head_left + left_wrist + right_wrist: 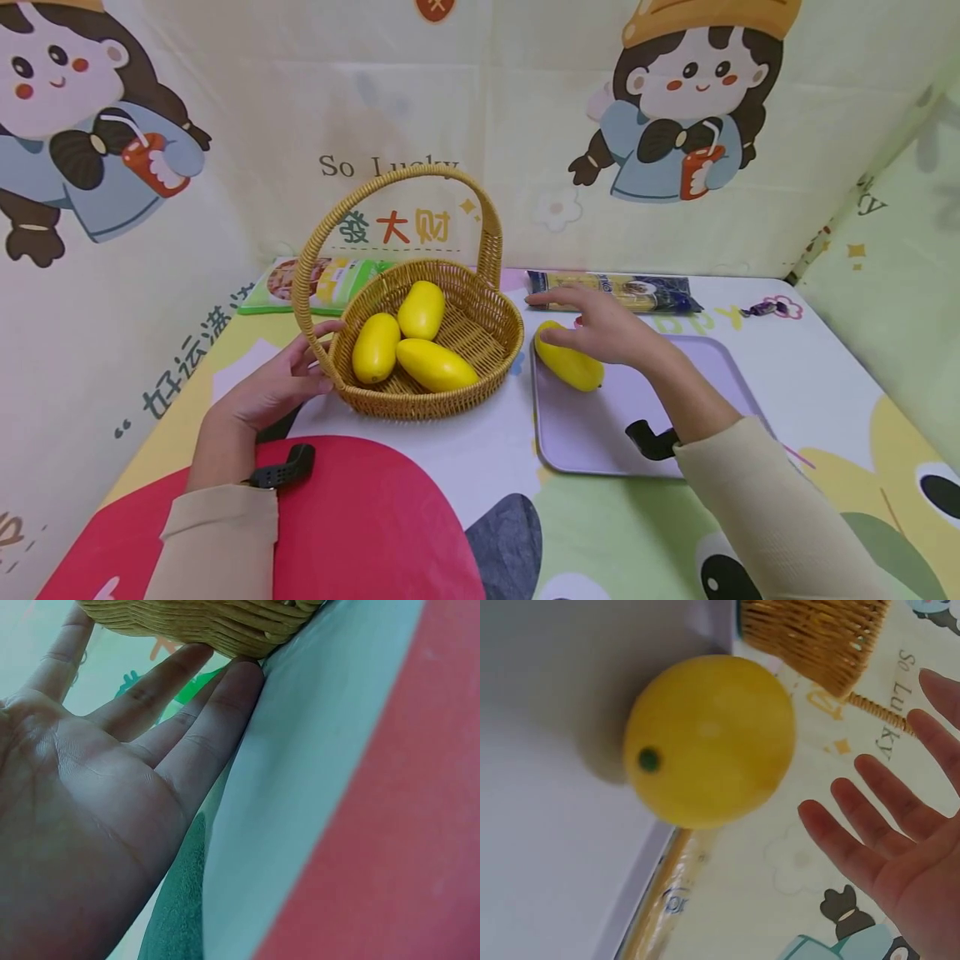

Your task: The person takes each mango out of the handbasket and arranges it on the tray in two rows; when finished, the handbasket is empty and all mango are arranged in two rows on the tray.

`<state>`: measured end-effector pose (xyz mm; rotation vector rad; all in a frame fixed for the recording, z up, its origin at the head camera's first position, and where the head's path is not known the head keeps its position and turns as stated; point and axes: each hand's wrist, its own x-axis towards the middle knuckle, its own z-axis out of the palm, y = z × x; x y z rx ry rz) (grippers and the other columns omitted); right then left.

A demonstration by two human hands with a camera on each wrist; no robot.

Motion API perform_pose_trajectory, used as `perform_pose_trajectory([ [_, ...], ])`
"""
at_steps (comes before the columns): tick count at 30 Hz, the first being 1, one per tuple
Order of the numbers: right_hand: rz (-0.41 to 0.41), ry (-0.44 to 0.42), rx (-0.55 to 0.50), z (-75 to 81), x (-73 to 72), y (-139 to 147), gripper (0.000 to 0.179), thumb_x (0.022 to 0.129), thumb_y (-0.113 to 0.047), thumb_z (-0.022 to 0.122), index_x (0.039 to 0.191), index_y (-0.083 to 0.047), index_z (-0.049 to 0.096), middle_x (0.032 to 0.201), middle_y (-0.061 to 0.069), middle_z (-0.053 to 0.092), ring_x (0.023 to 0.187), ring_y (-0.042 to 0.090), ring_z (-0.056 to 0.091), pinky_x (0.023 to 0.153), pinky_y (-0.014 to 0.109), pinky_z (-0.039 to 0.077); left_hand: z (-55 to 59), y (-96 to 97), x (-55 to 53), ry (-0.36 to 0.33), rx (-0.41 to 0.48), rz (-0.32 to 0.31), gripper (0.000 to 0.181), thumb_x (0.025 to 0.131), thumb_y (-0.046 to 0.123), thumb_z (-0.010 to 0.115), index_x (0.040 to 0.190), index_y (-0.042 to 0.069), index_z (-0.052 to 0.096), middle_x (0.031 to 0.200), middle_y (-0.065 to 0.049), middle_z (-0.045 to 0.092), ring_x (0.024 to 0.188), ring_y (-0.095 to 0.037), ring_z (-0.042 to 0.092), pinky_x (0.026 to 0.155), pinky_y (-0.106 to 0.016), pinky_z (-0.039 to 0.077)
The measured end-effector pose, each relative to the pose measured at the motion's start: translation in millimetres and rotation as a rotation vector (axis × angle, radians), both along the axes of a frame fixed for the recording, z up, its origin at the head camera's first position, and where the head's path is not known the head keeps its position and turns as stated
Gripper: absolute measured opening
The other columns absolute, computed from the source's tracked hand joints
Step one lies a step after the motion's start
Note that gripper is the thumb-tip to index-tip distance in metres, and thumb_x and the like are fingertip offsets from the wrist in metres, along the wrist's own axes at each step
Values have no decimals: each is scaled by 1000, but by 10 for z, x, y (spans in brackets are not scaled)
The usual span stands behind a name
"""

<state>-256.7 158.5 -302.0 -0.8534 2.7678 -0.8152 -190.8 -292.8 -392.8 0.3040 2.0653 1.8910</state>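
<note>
A wicker basket [498, 367] with a tall arched handle holds several yellow mangoes [437, 365]. At its left side, my left hand [281, 383] touches the basket wall with extended fingers; the left wrist view shows fingertips against the woven underside edge [225, 634]. Another mango [573, 367] lies on a lilac tray [592, 442] to the basket's right. Above that mango hovers my right hand [600, 325], fingers spread. In the right wrist view the mango [712, 742] stands apart from the straight fingers, and nothing is in that hand [922, 877].
Behind the basket lies a green food packet [322, 279]. A pack of noodles or pasta [637, 292] rests behind the tray, and a small purple wrapped candy [765, 308] is at the back right. The printed cloth wall [525, 100] rises directly behind them.
</note>
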Motion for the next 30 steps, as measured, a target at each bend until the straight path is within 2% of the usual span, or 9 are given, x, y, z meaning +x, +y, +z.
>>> perform_pose_trajectory([
  [5, 35, 28, -51, 80, -17, -119, 51, 95, -21, 73, 145, -20, 61, 152, 8, 55, 140, 35, 49, 103, 61, 51, 5, 3, 0, -7, 5, 2, 74, 93, 4, 66, 153, 32, 34, 149, 3, 43, 128, -7, 53, 100, -21, 51],
  [9, 60, 34, -45, 176, -20, -247, 51, 95, -25, 74, 145, -21, 61, 151, 5, 56, 135, 32, 54, 102, 57, 53, 10, 5, -3, -4, 1, 1, 74, 93, 5, 66, 154, 32, 34, 148, 5, 46, 128, -7, 53, 100, -21, 51],
  [15, 101, -28, -15, 301, -16, -453, 51, 95, -30, 73, 144, -24, 61, 149, 1, 58, 131, 31, 58, 102, 48, 54, 18, 14, 2, -2, 0, 3, 73, 93, 5, 66, 153, 31, 35, 147, 6, 46, 129, -7, 52, 100, -21, 50],
  [22, 196, -110, 0, 408, -59, -675, 45, 96, -24, 71, 140, -23, 65, 138, 0, 65, 128, 30, 61, 101, 43, 55, 23, 12, 5, 1, -4, -1, 73, 93, 5, 66, 153, 31, 34, 148, 5, 45, 128, -6, 53, 100, -20, 51],
  [25, 220, -146, 39, 447, -95, -779, 43, 96, -23, 72, 138, -23, 66, 137, 1, 65, 127, 29, 62, 99, 42, 56, 21, 7, 4, 0, 3, -4, 73, 93, 4, 66, 153, 31, 34, 148, 5, 45, 128, -6, 53, 101, -21, 51],
  [30, 253, -221, 171, 521, -155, -953, 43, 95, -26, 73, 137, -28, 66, 137, 3, 63, 128, 26, 58, 103, 43, 53, 18, 6, 3, -2, 5, -7, 73, 93, 5, 66, 154, 31, 34, 151, 5, 43, 132, -6, 48, 101, -20, 50],
])
